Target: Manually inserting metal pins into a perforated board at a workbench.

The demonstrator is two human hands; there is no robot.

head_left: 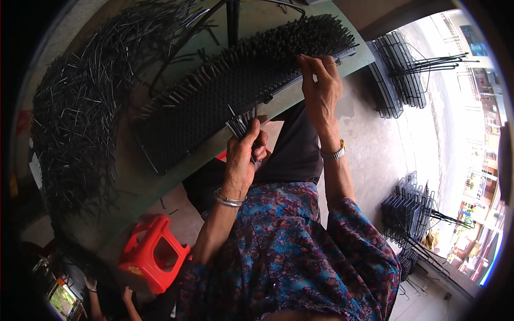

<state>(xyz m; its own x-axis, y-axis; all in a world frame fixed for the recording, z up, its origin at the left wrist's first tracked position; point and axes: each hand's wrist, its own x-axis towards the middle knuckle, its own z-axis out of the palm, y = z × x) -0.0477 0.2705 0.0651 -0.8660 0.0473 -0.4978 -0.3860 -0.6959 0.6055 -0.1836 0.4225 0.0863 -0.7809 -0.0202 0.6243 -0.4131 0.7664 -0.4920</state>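
A long black perforated board (198, 109) lies slanted on the green table. Short black rods (289, 43) stand upright in dense rows along its far side and right end, while its near left part shows bare holes. Below the board's near edge, my left hand (242, 156) is closed around a small bunch of loose black rods (241, 125), their ends sticking up past the thumb. At the board's right part, my right hand (324, 88) pinches thumb and forefinger together against the standing rods. Whatever sits between those fingertips is too small and dark to make out.
A big heap of loose black rods (80, 112) covers the table's left side. Dark metal bars (232, 24) rise behind the board. A red plastic stool (155, 254) stands lower left, near another person's hand (127, 294). Black wire-handled racks (409, 208) are stacked at right.
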